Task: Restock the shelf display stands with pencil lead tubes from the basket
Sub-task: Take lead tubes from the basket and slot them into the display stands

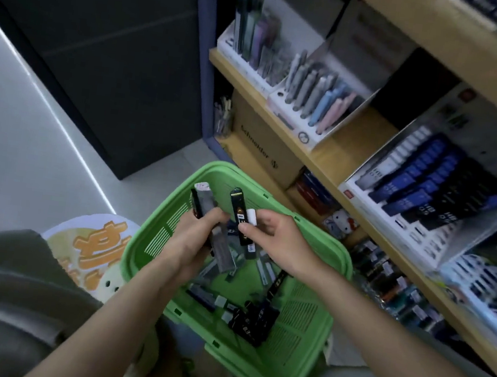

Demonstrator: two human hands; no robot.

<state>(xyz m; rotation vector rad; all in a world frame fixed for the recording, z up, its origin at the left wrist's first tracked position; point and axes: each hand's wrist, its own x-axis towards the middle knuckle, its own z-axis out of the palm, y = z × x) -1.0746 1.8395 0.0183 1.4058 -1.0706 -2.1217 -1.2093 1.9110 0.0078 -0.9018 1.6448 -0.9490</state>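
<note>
A green plastic basket (307, 364) sits low in front of me with several black and grey pencil lead tubes (252, 315) loose on its floor. Above it, my left hand (193, 244) is shut on a bunch of lead tubes (207, 211), grey and black ones fanned upward. My right hand (275, 238) pinches a black lead tube (238, 209) with a white-capped one beside it. On the wooden shelf to the right stands a white display stand (373, 203) filled with rows of blue, black and white lead tubes.
Two white stands of pens (308, 95) occupy the shelf further left. A cardboard box (264, 149) and small goods sit on the lower shelf. A dark cabinet (102, 45) and pale floor lie to the left, with a printed bag (93, 247) by my knee.
</note>
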